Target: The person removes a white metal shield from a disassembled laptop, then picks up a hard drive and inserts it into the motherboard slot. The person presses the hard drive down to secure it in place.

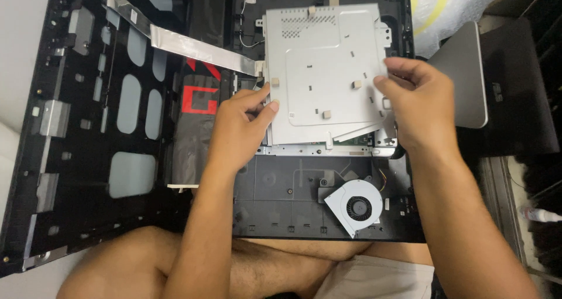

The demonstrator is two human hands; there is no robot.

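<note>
A silver metal shield plate [325,70] with small foam pads lies over the circuit board inside an opened black computer chassis [88,158]. My left hand [240,129] grips the plate's left edge with thumb and fingers. My right hand [418,103] holds the plate's right edge, fingers curled onto its top. The plate sits slightly tilted above a green board edge [357,136].
A white cooling fan [354,206] sits below the plate. A flat silver ribbon cable [193,47] crosses the chassis from the upper left. A grey stand [465,76] and bubble wrap [451,6] lie at the right. My bare legs are at the bottom.
</note>
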